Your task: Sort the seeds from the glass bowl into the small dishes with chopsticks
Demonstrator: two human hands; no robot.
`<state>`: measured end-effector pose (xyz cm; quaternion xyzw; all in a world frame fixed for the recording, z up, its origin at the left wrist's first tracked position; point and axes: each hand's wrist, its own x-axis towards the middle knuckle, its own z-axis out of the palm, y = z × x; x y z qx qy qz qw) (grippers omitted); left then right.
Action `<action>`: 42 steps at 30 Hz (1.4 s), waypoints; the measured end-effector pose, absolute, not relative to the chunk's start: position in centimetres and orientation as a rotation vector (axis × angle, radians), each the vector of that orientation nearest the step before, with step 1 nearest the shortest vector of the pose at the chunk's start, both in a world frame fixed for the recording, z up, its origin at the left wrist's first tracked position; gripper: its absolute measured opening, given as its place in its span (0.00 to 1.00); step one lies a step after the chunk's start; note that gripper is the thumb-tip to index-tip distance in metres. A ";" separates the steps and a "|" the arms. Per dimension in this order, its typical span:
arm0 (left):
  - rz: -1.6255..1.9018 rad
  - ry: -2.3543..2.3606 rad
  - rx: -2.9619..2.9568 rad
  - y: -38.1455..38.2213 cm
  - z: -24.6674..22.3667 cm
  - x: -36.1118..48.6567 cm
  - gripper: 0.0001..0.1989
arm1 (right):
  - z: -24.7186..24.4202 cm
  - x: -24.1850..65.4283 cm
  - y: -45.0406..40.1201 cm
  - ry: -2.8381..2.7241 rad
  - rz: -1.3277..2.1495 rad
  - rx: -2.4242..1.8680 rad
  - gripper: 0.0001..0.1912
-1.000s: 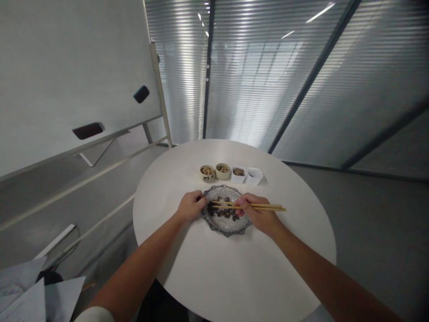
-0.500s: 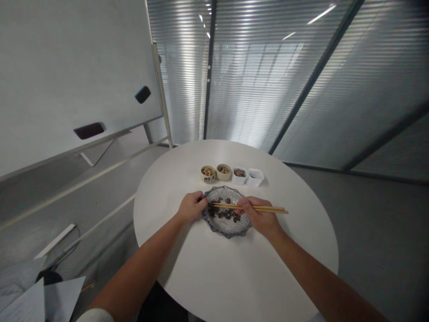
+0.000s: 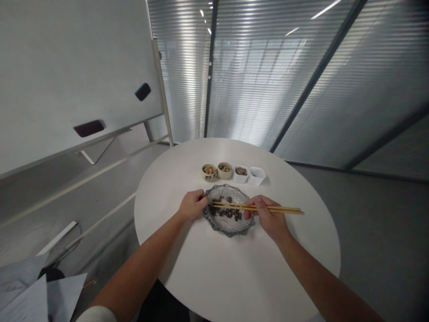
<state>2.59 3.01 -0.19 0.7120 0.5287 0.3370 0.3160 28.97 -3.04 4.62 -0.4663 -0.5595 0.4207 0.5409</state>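
Note:
A clear glass bowl with a jagged rim (image 3: pixel 231 232) stands on the round white table (image 3: pixel 214 273), with small dark brown pieces (image 3: pixel 231 213) inside. My left hand (image 3: pixel 193 204) is closed on the bowl's left rim. In my right hand (image 3: pixel 268 216) is a pair of wooden chopsticks (image 3: pixel 284 209), gripped over the bowl's right side. Their tips lie slightly apart among the dark pieces at the left of the bowl; whether they pinch one is too small to tell.
Behind the bowl stand two round cream cups (image 3: pixel 209 177) (image 3: pixel 224 175) with light brown pieces, a white cup (image 3: pixel 240 179) with brown bits, and another white cup (image 3: pixel 256 180). A whiteboard (image 3: pixel 73 67) is at the left.
My right hand has shifted to the right, and the chopsticks now reach further right, with their tips spread a little. My left hand still holds the rim.

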 end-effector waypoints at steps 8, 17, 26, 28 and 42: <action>0.888 1.394 1.873 3.0 -0.3 2.7 0.12 | 4.1 28.0 -2.9 -1.373 1.040 -1.125 0.26; 0.882 1.391 1.883 3.0 0.0 2.7 0.13 | 3.7 27.6 -2.7 -1.433 0.862 -1.233 0.26; 0.882 1.396 1.888 3.0 -0.1 2.7 0.13 | 3.8 27.4 -3.1 -1.429 0.700 -1.257 0.26; 0.877 1.394 1.887 3.0 -0.1 2.7 0.12 | 3.7 27.8 -3.1 -1.405 0.696 -1.257 0.25; 0.874 1.383 1.893 3.0 0.2 2.7 0.12 | 8.7 33.7 -0.8 -1.082 0.356 -1.260 0.26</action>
